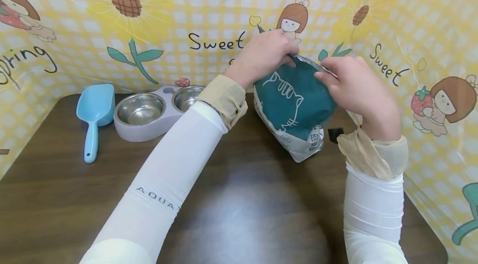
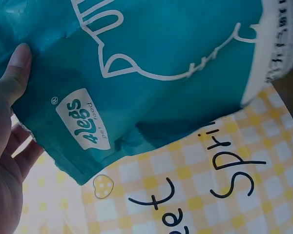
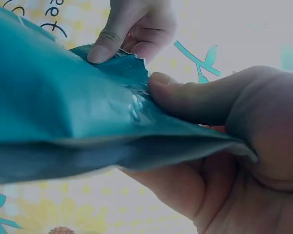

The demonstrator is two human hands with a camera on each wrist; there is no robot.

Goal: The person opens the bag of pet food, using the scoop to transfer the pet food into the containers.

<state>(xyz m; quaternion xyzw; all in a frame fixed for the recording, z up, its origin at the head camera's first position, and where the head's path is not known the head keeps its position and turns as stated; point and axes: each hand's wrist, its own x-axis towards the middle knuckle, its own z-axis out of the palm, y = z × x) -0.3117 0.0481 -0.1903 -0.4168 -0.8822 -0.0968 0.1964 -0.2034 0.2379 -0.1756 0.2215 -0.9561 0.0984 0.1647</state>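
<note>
Bag (image 1: 285, 102), teal and white with a cat outline, is leaning at a tilt over the dark tabletop (image 1: 224, 181), right of centre; whether its base is resting fully on the surface, cannot tell.

Left hand (image 1: 267, 54) is pinching one top corner, thumb lying on the printed face and fingers passing behind. Right hand (image 1: 358, 83) is pinching the silvery top edge (image 1: 311, 64) farther along, thumb opposing curled fingers.

Step in hand, by judgement: both hands are working the bag's top edge. How far the mouth is gaping, cannot tell; no view is looking inside.

Next move, by judgement, is calling for firm pinches on both sides and a steadied base, since the soft film is creasing and an uneven pull could be tipping the bag or tearing the edge.

Nearby: blue scoop (image 1: 95, 106) is lying at far left, beside the bowl stand (image 1: 128, 133); a small black object (image 1: 335, 135) is sitting just beside the bag.
</note>
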